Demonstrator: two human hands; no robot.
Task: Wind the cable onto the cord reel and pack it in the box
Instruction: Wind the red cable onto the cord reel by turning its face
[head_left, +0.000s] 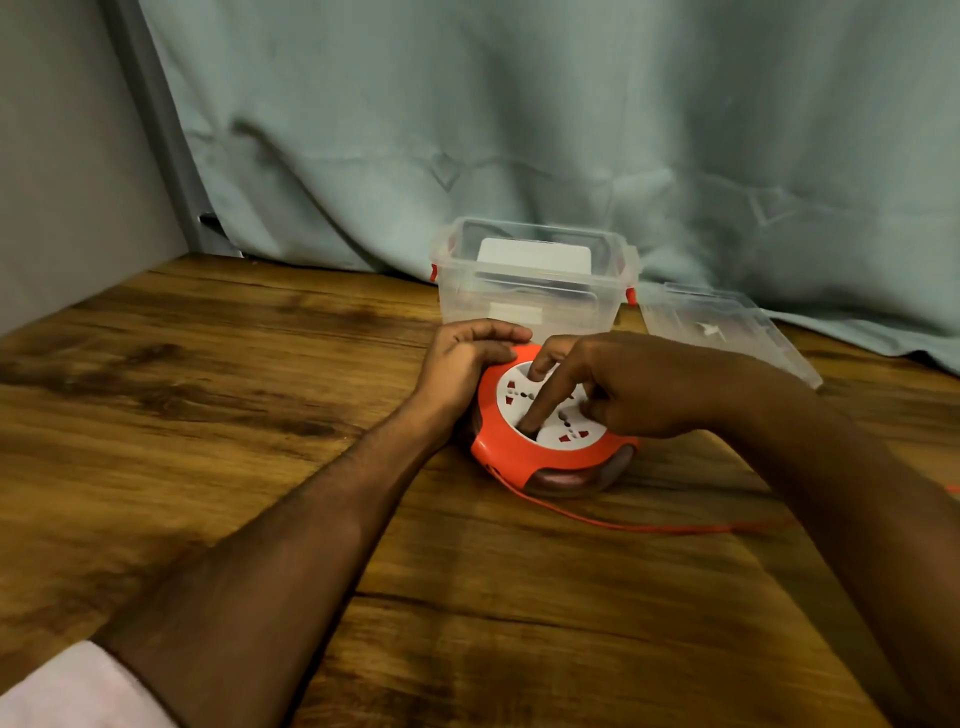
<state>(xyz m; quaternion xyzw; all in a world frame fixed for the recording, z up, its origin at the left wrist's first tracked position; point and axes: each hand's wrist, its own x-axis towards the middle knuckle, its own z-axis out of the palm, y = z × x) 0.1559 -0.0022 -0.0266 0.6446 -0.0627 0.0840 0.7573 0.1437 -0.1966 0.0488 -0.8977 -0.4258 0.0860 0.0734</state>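
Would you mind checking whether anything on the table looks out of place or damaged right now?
Nothing looks damaged or spilled. The orange cable trails loose across the table from the cord reel, simply not yet wound in. The clear box stands open behind it, its lid lying to the right.

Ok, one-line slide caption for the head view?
Left hand grips round orange cord reel on wooden table; right hand fingers its white socket face, orange cable trailing.

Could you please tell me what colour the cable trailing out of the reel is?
The cable is orange-red, seen best in the head view.
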